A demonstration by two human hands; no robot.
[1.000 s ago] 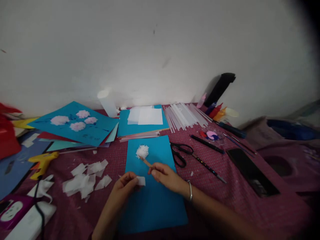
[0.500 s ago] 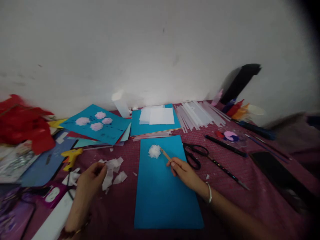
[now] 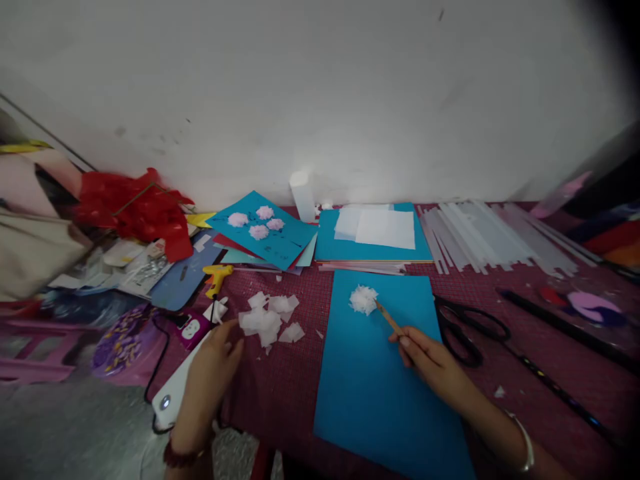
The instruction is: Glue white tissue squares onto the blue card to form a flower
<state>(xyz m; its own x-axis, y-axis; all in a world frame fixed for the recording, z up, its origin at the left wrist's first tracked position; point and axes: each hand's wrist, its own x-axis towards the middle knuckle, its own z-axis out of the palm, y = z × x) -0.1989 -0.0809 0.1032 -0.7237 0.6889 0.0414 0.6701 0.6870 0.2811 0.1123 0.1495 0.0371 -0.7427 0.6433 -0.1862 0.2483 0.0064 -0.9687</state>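
Observation:
A short wooden stick (image 3: 389, 319) is pinched in my right hand (image 3: 429, 360), its far end at the edge of a fluffy white paper tuft (image 3: 363, 300). That tuft sits near the top of a blue sheet (image 3: 380, 400). My left hand (image 3: 214, 363) rests to the left of several white tissue paper scraps (image 3: 263, 323), with its fingers curled in. Whatever may be between those fingers is hidden. Black-handled scissors (image 3: 473, 320) lie to the right of the blue sheet.
A blue card with pink tufts (image 3: 275, 243) lies at the back left. Beside it, white paper squares (image 3: 385, 228) sit on a blue stack. White glue sticks (image 3: 485, 233) spread at the back right. A yellow glue gun (image 3: 217, 277) and white power strip (image 3: 173, 393) are left.
The view has turned left, so everything sits further right in the picture. My left hand has drawn a little away from the paper scraps. The stick stays at the tuft.

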